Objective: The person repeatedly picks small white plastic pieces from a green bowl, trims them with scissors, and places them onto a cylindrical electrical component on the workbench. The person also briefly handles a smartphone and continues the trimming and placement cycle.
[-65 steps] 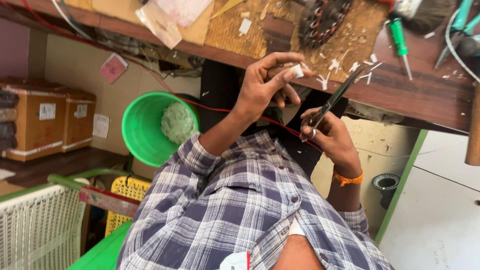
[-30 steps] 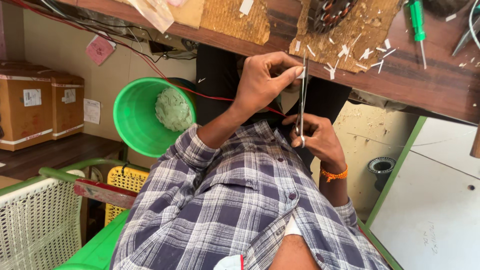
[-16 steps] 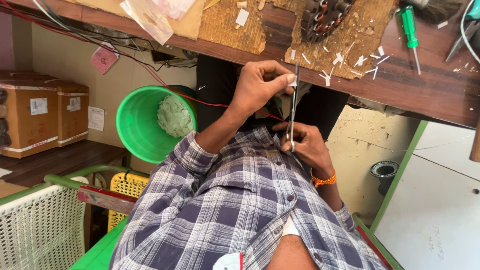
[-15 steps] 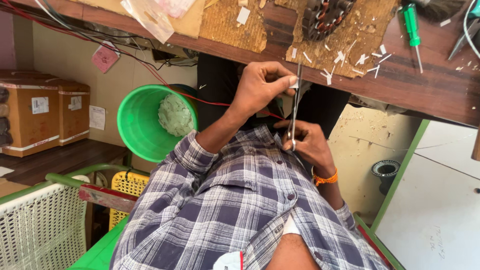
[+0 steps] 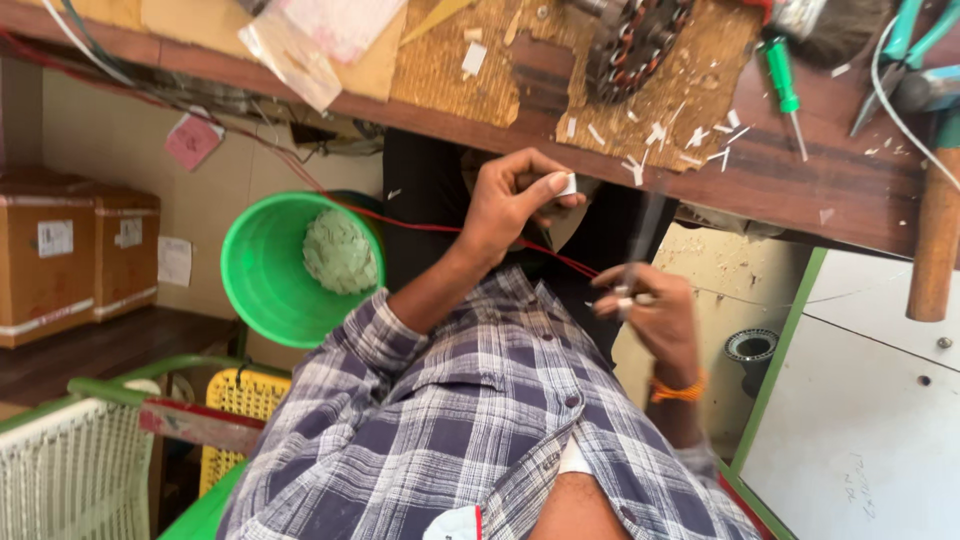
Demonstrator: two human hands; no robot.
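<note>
Left hand point(image 5: 510, 205) pinches a small white paper piece point(image 5: 567, 185) at frame centre, just under the workbench edge point(image 5: 800, 190); right hand point(image 5: 650, 315) grips what looks like blurred scissors point(image 5: 640, 235).

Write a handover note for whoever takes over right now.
Left hand: pinches a small white piece at the fingertips, raised just below the bench edge.
Right hand: grips a thin metal tool, blurred, probably scissors, pointing up.
Done: white scraps lie on the bench beside the wound stator.
Left: the piece is still in hand, not yet placed.
</note>
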